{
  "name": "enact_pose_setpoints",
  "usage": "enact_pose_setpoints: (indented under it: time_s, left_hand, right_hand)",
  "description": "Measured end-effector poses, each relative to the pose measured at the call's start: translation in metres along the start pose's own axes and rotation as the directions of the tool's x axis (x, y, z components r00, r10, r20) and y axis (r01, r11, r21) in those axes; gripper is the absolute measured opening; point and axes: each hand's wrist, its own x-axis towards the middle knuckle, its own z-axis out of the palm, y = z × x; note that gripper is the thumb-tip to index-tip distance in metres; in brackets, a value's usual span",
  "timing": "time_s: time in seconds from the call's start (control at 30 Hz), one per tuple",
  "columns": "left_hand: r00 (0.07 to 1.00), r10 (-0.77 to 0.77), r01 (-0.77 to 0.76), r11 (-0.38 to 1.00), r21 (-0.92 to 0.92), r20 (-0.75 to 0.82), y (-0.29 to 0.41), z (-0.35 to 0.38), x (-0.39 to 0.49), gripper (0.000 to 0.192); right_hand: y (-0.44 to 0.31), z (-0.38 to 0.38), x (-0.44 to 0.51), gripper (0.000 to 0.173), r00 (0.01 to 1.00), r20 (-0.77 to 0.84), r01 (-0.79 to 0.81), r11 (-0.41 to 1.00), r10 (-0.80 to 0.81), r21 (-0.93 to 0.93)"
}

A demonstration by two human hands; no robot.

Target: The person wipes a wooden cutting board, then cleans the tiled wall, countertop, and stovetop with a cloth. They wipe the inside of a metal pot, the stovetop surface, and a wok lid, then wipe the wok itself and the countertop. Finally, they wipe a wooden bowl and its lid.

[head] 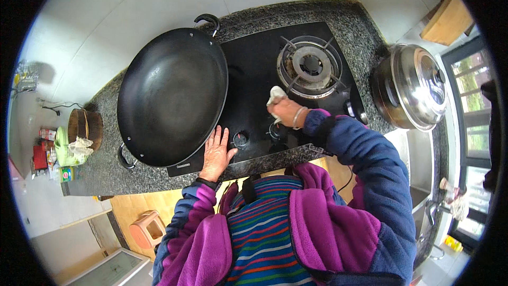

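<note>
My right hand (286,110) grips a crumpled white cloth (276,94) over the black glass gas cooktop (254,75), just below the right burner (310,65). Flat on the cooktop's front left part rests my left hand (216,153), fingers spread, nothing in it. Its fingertips lie by the rim of a large black two-handled wok (170,99), which covers the left side of the cooktop. Between my hands is the left control knob (240,139); the right knob (275,130) lies below my right hand, partly covered.
A lidded steel pot (412,87) stands on the granite counter (353,20) at the right, near the sink (420,159). At the left are a wooden bucket (81,125) and a green container (61,143). A pink plastic stool (145,228) stands on the floor.
</note>
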Motion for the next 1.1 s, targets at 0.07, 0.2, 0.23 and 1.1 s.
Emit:
enact_pose_setpoints:
  time_s: [0.07, 0.2, 0.23, 1.1]
  left_hand:
    - [0.997, -0.037, 0.040, 0.998, -0.042, 0.069, 0.004, -0.006, 0.001, 0.067]
    - [0.991, -0.117, 0.103, 0.977, -0.189, -0.066, 0.010, -0.013, 0.014, 0.046]
    - [0.989, -0.120, 0.098, 0.971, -0.218, -0.090, 0.012, -0.013, 0.020, 0.043]
    - [0.973, -0.181, 0.198, 0.974, -0.114, 0.143, 0.048, -0.027, 0.086, 0.061]
  right_hand:
    - [-0.005, 0.000, 0.026, 0.032, 0.989, 0.044, 0.138, 0.990, -0.139, 0.029]
    - [-0.018, 0.002, 0.084, 0.029, 0.949, 0.025, 0.314, 0.948, -0.316, 0.044]
    - [-0.019, 0.002, 0.094, 0.032, 0.950, 0.013, 0.311, 0.949, -0.312, 0.047]
    - [0.043, -0.017, 0.162, 0.039, 0.984, 0.016, -0.169, 0.965, 0.176, -0.199]
